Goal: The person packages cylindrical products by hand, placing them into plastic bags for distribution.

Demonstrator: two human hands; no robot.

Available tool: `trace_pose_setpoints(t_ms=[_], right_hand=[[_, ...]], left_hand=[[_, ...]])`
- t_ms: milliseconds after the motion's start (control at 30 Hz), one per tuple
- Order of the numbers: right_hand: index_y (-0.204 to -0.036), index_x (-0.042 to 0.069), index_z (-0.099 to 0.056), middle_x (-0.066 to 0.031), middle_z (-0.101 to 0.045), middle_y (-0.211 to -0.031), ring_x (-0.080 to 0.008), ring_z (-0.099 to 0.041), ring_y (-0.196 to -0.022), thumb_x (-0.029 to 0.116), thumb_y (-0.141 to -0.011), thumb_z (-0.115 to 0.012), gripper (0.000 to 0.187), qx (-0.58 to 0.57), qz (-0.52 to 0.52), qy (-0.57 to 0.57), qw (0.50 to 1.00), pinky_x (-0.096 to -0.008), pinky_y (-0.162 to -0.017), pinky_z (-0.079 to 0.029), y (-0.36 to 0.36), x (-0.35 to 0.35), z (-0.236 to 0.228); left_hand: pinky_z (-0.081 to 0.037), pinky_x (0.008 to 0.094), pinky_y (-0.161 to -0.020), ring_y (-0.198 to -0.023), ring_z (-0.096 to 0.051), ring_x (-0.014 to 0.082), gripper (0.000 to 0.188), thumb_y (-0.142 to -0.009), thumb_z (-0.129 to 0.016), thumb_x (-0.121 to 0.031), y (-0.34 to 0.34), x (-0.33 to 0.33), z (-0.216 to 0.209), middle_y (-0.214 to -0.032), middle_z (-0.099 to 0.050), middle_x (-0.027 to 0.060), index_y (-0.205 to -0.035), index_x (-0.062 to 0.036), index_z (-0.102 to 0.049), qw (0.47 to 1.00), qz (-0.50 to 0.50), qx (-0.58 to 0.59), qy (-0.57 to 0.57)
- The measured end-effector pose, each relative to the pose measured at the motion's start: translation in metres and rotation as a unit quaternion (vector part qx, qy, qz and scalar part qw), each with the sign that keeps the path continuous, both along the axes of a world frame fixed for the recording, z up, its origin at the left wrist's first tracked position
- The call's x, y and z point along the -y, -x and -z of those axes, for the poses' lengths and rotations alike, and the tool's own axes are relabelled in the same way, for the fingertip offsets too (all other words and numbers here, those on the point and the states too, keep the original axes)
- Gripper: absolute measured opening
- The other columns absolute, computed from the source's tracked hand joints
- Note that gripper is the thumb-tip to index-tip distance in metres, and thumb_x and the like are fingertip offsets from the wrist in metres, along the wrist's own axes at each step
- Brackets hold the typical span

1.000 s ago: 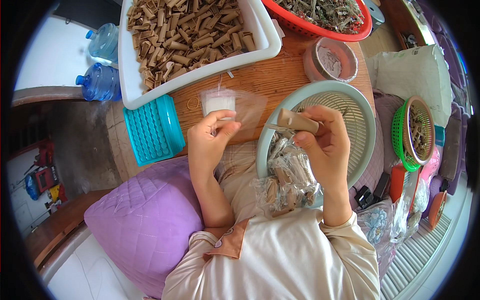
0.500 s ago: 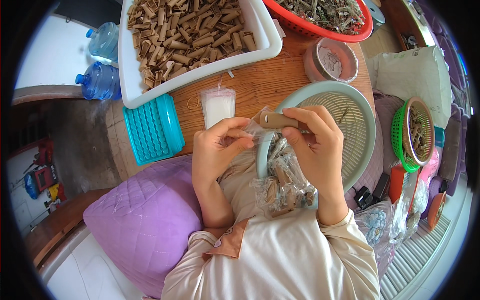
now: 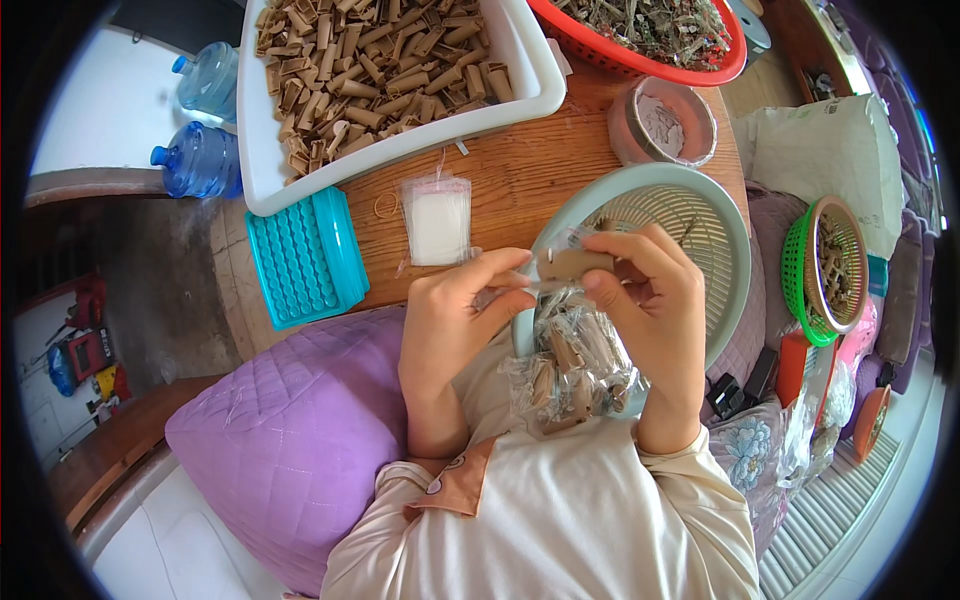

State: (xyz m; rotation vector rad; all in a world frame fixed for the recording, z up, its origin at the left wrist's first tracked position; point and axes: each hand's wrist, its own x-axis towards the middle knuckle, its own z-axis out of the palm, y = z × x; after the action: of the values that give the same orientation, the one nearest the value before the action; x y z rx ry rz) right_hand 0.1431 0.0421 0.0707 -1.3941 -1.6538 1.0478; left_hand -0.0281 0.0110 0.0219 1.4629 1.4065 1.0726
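Observation:
My right hand (image 3: 655, 300) pinches a short tan tube-like piece (image 3: 577, 264) between thumb and fingers, above the near edge of a grey-green colander (image 3: 738, 290). Facing it, my left hand (image 3: 455, 315) is closed at the fingertips on a thin clear plastic bag (image 3: 531, 272). The bag reaches the piece's left end; how far it covers the piece I cannot tell. Below my hands, several bagged tan pieces (image 3: 585, 365) are heaped at the colander's near side. A stack of flat clear bags (image 3: 440, 228) lies on the table beyond my left hand.
A white tub (image 3: 400, 160) heaped with loose tan pieces stands at the far left of the wooden table (image 3: 510, 185). Nearby are a teal ridged box (image 3: 305, 260), a pinkish bucket (image 3: 620, 130) and a red basket (image 3: 735, 60). A purple quilted cushion (image 3: 290, 440) lies at left.
Both hands have shifted slightly right and nearer to me, with the tan piece and the bag between them. The stack of flat bags is now less covered by my left hand.

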Motion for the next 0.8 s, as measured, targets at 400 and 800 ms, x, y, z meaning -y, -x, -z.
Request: trace_pose_setpoints(t_ms=[400, 800], right_hand=[[-0.091, 0.001, -0.063, -0.0108, -0.055, -0.072, -0.0221, -0.057, -0.060, 0.005, -0.072, -0.065, 0.019, 0.095, -0.127, 0.048, 0.986, -0.0302, -0.055, -0.046, -0.008, -0.006, -0.005], [-0.094, 0.007, -0.061, -0.0118, -0.059, -0.100, -0.0221, -0.058, -0.081, 0.009, -0.063, -0.071, 0.032, 0.066, -0.125, -0.118, 0.983, -0.0323, -0.070, -0.047, 0.007, -0.006, 0.013]], left_hand=[[-0.050, 0.0264, -0.068, -0.078, -0.065, 0.0177, 0.035, -0.065, -0.070, -0.004, -0.013, 0.008, -0.009, -0.083, -0.065, 0.0123, -0.099, -0.0017, -0.060, 0.999, 0.011, 0.046, 0.023], [-0.048, 0.0250, -0.075, -0.086, -0.060, 0.0133, 0.038, -0.073, -0.069, -0.003, -0.014, 0.009, -0.004, -0.096, -0.063, 0.0125, -0.107, 0.0055, -0.054, 0.950, -0.070, 0.301, 0.038]])
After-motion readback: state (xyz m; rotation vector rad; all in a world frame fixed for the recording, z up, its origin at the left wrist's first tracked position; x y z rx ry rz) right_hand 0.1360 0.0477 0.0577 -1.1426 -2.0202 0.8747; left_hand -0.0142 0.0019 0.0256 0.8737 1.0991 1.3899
